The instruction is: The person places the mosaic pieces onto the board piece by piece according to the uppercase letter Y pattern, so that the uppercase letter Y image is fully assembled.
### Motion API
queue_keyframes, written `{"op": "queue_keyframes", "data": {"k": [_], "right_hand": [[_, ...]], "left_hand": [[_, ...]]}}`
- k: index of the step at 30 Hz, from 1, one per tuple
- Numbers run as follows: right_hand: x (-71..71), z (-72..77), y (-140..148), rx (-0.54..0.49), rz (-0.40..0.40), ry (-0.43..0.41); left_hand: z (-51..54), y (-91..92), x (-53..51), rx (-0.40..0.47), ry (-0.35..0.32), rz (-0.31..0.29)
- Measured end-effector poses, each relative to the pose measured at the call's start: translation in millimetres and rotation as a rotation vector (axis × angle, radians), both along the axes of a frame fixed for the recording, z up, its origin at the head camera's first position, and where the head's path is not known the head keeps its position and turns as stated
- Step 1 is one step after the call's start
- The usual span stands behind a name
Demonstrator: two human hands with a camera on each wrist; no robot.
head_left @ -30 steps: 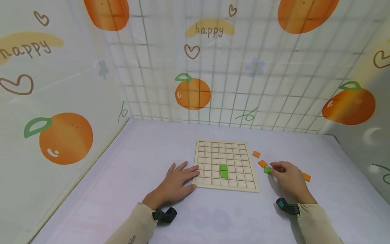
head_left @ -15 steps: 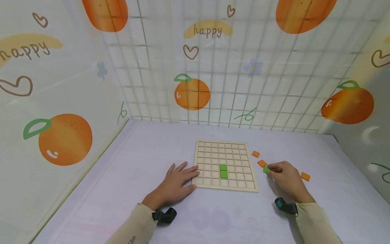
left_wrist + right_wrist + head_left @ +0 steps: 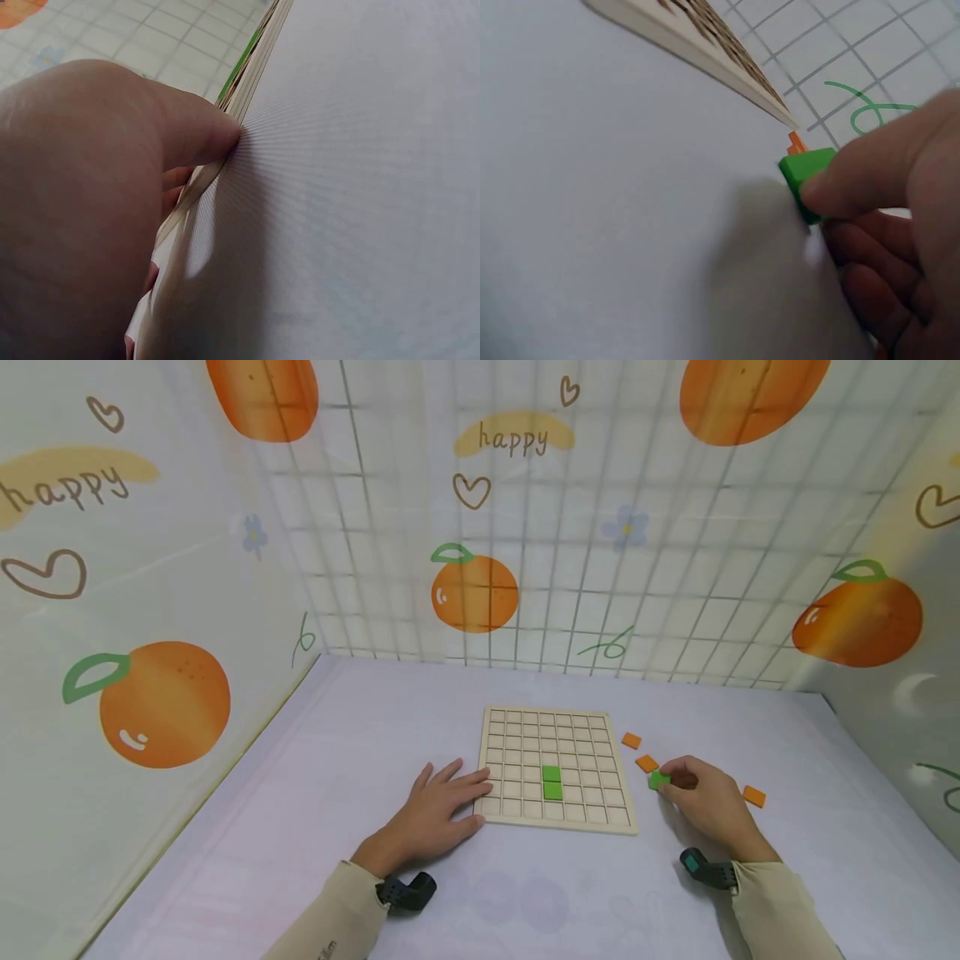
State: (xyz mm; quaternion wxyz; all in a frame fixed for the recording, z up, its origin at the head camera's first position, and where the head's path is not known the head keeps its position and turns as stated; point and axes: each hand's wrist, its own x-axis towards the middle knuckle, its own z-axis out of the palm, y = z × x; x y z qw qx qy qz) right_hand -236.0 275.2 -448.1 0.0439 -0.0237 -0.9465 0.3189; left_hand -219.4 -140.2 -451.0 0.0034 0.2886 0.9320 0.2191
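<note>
- Right of the grid board (image 3: 512,752): green tile (image 3: 657,781), pinched between thumb and fingers of right hand (image 3: 708,797).
- Two seated green tiles (image 3: 552,791) in adjoining board cells.
- Left hand (image 3: 431,814) spread, gripping nothing, fingertips on board's left edge.
- Two orange tiles (image 3: 647,763) near pinched tile; third orange tile (image 3: 754,796) right of right hand.

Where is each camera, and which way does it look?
Head: on the head, facing forward and down at the board; left hand, right hand and sleeves show.
Left wrist: on that wrist, facing the board's edge; left hand shows.
Right wrist: on that wrist, facing the right hand pinching a green tile.
Shared by head and right wrist: that tile.
</note>
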Motion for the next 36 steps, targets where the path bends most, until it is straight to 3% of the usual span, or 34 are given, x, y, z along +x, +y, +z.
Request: {"op": "queue_keyframes", "data": {"k": [11,26,36], "right_hand": [[2.9,-0.4,1.5,-0.028,0.004,0.013],[7.9,13.8,10.0,-0.323,0.006,-0.016],[5.3,14.4,6.2,-0.381,0.005,-0.038]], "left_hand": [[-1.1,1.2,1.0,0.005,0.000,-0.002],[0.1,1.7,1.6,-0.005,0.005,0.001],[0.1,0.7,1.0,-0.020,0.008,0.006]]}}
